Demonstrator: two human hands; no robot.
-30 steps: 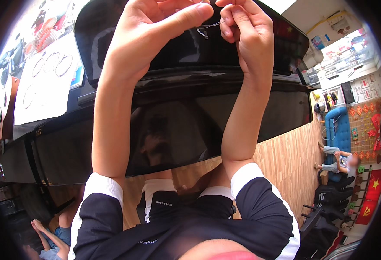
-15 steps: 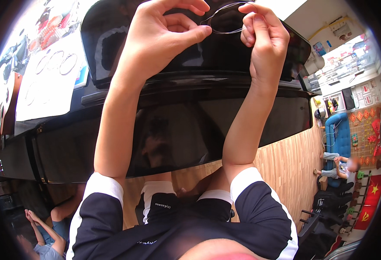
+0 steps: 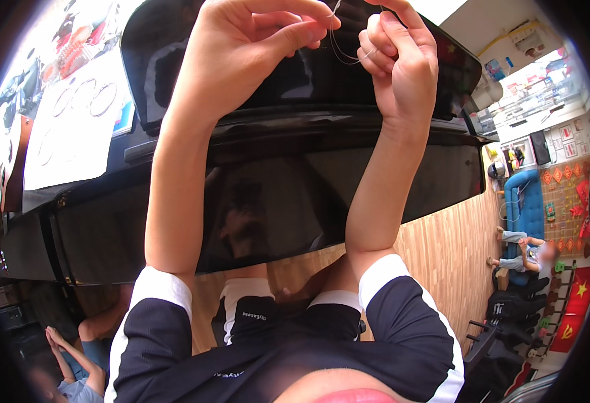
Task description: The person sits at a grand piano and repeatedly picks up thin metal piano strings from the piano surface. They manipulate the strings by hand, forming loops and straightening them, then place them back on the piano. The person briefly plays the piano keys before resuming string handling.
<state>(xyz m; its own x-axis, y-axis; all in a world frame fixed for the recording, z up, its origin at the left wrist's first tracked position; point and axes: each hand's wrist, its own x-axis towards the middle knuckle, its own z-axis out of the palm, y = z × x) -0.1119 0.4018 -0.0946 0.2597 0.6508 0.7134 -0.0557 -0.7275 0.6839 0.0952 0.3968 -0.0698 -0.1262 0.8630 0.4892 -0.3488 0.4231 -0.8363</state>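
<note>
A thin silvery wire (image 3: 333, 44) hangs in a loose loop between my two hands, at the top of the view. My left hand (image 3: 244, 54) pinches one part of it, with index finger and thumb close together. Curled fingers of my right hand (image 3: 402, 60) grip the other side, and a strand crosses them. The upper part of the wire is cut off by the picture's edge. Below and behind both hands lies a glossy black piano (image 3: 288, 195), its surface apart from the wire.
At the left, a white sheet (image 3: 73, 154) carries several thin rings (image 3: 103, 99). A brown strap-like piece (image 3: 20, 158) lies beside it. One seated person (image 3: 80, 369) is at lower left, another (image 3: 526, 254) by a blue sofa (image 3: 526, 201) at right. Wooden floor (image 3: 436, 262) shows beyond the piano.
Both hands have come closer together and shifted slightly left. The wire loop, wide and round before, has become narrower and droops between the fingers.
</note>
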